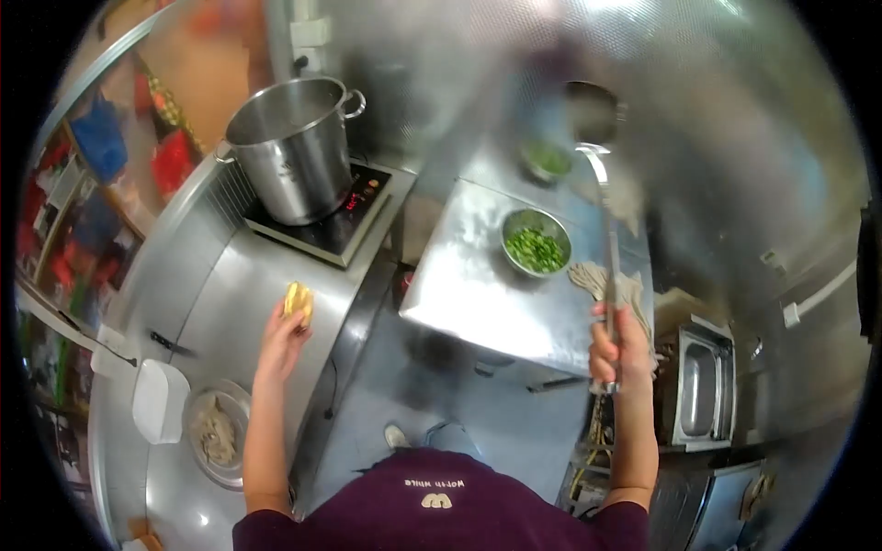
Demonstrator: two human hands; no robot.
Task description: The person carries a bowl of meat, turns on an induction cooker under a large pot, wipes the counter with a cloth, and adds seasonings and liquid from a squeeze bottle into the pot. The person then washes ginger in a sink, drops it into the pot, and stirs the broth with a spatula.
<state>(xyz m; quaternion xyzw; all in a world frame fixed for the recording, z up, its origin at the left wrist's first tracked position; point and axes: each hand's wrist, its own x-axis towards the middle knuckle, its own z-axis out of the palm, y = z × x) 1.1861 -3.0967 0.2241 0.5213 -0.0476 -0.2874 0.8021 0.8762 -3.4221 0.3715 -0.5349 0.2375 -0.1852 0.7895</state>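
My right hand (620, 349) is wrapped round the long metal handle of a ladle (608, 230), held upright over the right side of the steel table. Its round, dark-looking bowl end is blurred at the top. Between the fingers of my left hand (285, 340) is a small yellow piece (299, 299), whose kind I cannot make out. That hand hovers over the left steel counter (262, 266), in front of an induction cooker (354, 225). A tall steel pot (299, 151) with two side handles stands on the cooker, and red digits glow on its panel.
On the steel table (450, 275) are a bowl of chopped greens (536, 243) and a crumpled cloth (629, 289). The left counter holds a knife (170, 344), a white container (159, 401) and a round dish of pale food (216, 436). A rectangular steel pan (703, 386) sits at right.
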